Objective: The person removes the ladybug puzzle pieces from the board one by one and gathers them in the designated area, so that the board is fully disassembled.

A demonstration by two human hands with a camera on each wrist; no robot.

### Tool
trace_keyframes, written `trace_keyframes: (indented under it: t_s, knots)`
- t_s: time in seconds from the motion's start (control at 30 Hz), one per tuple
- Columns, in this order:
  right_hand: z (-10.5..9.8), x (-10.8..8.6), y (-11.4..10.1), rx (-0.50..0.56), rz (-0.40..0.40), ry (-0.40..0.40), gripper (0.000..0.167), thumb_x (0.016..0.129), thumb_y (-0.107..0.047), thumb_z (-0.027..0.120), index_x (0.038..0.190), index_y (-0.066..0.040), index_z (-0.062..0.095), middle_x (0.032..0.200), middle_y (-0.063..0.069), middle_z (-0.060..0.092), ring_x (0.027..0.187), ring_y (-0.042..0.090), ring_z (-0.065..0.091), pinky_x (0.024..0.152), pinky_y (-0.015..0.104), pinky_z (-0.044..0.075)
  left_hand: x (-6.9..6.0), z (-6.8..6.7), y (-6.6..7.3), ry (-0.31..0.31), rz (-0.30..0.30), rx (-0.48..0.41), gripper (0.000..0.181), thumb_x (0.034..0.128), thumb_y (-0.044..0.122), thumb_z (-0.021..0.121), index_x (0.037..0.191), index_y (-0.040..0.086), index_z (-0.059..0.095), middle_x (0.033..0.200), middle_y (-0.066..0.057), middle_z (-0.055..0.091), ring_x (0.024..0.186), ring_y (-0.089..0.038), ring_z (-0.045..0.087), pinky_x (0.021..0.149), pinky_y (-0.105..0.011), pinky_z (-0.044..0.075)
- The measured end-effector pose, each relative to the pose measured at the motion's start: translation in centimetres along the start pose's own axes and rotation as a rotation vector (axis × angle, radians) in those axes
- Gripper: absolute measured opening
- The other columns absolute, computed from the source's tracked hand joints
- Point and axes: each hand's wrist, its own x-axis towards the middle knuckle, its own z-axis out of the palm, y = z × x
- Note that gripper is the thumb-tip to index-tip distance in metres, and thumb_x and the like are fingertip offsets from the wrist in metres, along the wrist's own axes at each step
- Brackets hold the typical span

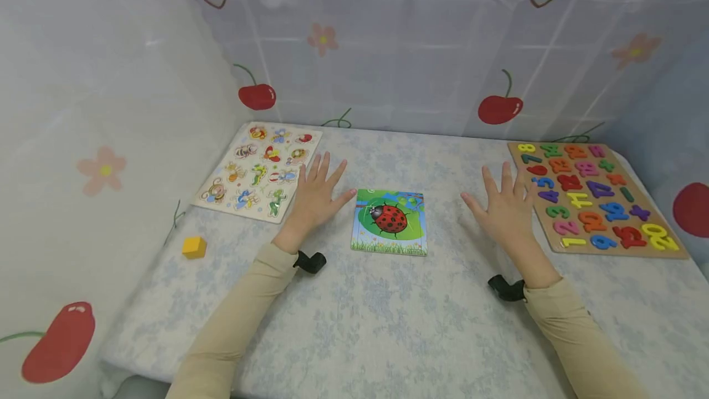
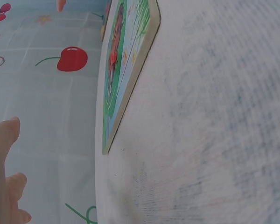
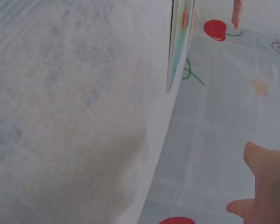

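A square ladybug puzzle (image 1: pixel 389 246) lies flat at the middle of the table, its picture whole. To its left my left hand (image 1: pixel 317 199) is held with fingers spread, the thumb tip close to the puzzle's upper left corner. On the other side my right hand (image 1: pixel 506 211) is spread too, apart from the puzzle and near the left edge of the number board (image 1: pixel 678 253). Neither hand holds anything. In the left wrist view the puzzle (image 2: pixel 126 60) appears edge-on, with some left fingers (image 2: pixel 4 140) at the frame's side. Right fingers (image 3: pixel 266 158) show in the right wrist view.
An insect peg board (image 1: pixel 221 156) lies at the back left, partly behind the left hand. A yellow cube (image 1: pixel 194 247) sits near the table's left side. Colourful numbers and signs fill the number board at right. Printed curtains (image 1: pixel 388 48) enclose the back and sides.
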Motion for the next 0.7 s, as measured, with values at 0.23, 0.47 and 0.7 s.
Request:
trace_keyframes:
  t_s: [0.23,0.47,0.7]
  knots:
    - [0.2,-0.1,0.2,0.013,-0.009,-0.009,0.08,0.094,-0.058,0.045,0.152,-0.008,0.023,0.154,0.033,0.011,0.143,0.051,-0.005,0.109,0.073,0.002,0.2,0.1,0.1,-0.013,0.005,-0.011,0.073,0.0941,0.063,0.038,0.154,0.028,0.016,0.161,-0.015,0.007,0.15,-0.034,0.005,0.118,-0.059,0.007]
    - [0.6,0.5,-0.5,0.043,-0.023,-0.037,0.078,0.094,-0.051,0.05,0.151,-0.006,0.024,0.153,0.033,0.014,0.142,0.054,0.005,0.108,0.074,0.008,0.3,0.9,0.3,0.001,0.013,-0.101,0.07,0.0962,0.054,0.043,0.154,0.023,0.019,0.159,-0.019,0.013,0.148,-0.036,0.01,0.117,-0.059,0.012]
    - [2.1,1.1,-2.9,0.293,-0.067,-0.091,0.065,0.093,-0.028,0.061,0.143,0.004,0.035,0.145,0.032,0.033,0.137,0.048,0.026,0.111,0.064,0.018,0.5,3.4,0.8,-0.047,0.088,-0.453,0.063,0.0958,0.035,0.055,0.149,0.013,0.031,0.155,-0.021,0.026,0.145,-0.038,0.021,0.117,-0.056,0.019]
